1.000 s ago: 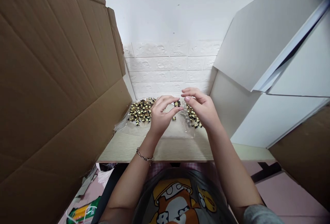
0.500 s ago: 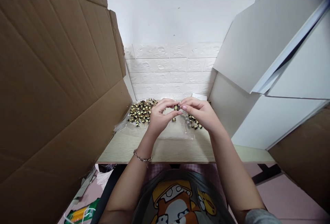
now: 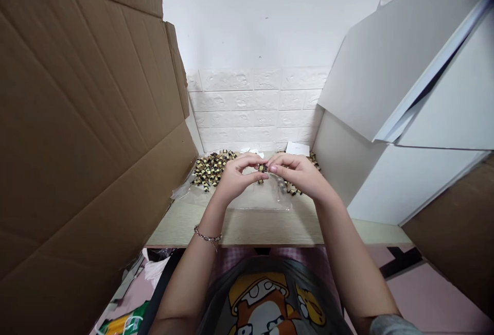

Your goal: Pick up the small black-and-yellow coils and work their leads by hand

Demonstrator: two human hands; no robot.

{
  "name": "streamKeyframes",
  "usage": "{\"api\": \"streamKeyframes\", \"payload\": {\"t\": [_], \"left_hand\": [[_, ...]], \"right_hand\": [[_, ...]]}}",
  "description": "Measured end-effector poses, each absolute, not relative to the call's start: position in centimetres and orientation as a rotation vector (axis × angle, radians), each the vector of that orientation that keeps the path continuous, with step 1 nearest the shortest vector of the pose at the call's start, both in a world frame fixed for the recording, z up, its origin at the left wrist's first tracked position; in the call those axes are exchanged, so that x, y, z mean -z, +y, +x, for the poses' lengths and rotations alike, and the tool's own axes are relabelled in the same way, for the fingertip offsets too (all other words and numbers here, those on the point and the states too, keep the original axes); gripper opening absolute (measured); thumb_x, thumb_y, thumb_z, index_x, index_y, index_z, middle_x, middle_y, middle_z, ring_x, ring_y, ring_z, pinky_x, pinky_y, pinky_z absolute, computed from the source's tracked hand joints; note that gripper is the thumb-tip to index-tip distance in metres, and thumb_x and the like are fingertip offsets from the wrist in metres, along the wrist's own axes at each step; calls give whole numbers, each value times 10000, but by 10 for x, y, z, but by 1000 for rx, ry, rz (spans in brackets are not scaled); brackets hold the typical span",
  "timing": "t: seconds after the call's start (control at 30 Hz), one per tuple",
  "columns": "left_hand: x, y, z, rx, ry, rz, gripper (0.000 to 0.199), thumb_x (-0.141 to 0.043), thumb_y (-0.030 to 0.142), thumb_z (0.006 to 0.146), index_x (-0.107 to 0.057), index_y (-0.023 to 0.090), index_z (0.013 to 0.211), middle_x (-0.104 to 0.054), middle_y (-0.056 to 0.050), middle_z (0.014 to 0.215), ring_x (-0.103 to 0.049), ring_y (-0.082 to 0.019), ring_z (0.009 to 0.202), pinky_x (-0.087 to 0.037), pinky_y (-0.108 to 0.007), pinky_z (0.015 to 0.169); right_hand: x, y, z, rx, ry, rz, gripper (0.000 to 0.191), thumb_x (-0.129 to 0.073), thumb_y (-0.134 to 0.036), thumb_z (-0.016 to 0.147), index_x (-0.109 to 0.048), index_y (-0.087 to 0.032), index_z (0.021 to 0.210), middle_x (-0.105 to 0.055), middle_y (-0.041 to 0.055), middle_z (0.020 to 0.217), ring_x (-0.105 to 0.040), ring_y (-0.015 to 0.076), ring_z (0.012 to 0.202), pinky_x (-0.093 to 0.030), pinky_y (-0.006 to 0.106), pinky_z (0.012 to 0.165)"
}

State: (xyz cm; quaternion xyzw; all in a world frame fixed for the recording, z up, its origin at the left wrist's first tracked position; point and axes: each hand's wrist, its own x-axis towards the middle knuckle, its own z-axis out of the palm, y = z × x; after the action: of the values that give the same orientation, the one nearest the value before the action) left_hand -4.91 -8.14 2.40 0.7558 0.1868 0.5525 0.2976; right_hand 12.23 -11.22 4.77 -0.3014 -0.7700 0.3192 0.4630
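Observation:
A small black and yellow component (image 3: 262, 168) is held up over the table between both hands. My left hand (image 3: 240, 176) grips it from the left between thumb and fingers. From the right, my right hand (image 3: 295, 171) pinches its pin side with thumb and index finger. Beyond and left of my left hand lies a large pile of similar components (image 3: 212, 169) on clear plastic. A second pile (image 3: 294, 189) shows partly behind my right hand. One more component lies under the held one, mostly hidden.
The clear plastic sheet (image 3: 266, 201) covers part of the pale wooden table (image 3: 270, 227). Tall cardboard (image 3: 96, 93) stands at the left, white panels (image 3: 347, 144) at the right. A white card (image 3: 298, 148) lies at the back, before the brick-patterned wall.
Both hands and the component appear slightly lower in the view. My right hand's fingers have closed in on the component, covering more of its right side.

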Motion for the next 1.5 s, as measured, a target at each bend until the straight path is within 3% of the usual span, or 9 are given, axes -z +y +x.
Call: {"api": "streamKeyframes", "payload": {"t": [0.53, 1.0, 1.5], "left_hand": [[-25, -81, -55, -1457, 605, 2166, 247, -682, 244, 599, -648, 216, 842, -603, -33, 838, -538, -121, 794, -428, -284, 754], [-30, -92, -53, -1491, 779, 2441, 218, -619, 286, 670, -629, 204, 872, -602, -32, 856, -541, -126, 829, -423, -264, 768], [-39, -101, -51, -1403, 1072, 2955, 195, -526, 296, 752, -585, 207, 915, -590, -29, 883, -511, -150, 832, -382, -293, 754]], "right_hand": [[-49, -112, 121, -702, -1905, -814, 164, -516, -302, 752, -585, -173, 679, -601, 19, 823, -549, 123, 816, -406, 278, 782], [-41, -113, 122, -329, -1910, -815, 121, -513, -251, 756, -576, -195, 669, -593, 8, 826, -546, 111, 810, -405, 251, 751], [-33, -111, 124, -105, -1867, -839, 94, -500, -253, 759, -567, -217, 702, -596, 30, 890, -551, 150, 846, -407, 302, 775]]}}
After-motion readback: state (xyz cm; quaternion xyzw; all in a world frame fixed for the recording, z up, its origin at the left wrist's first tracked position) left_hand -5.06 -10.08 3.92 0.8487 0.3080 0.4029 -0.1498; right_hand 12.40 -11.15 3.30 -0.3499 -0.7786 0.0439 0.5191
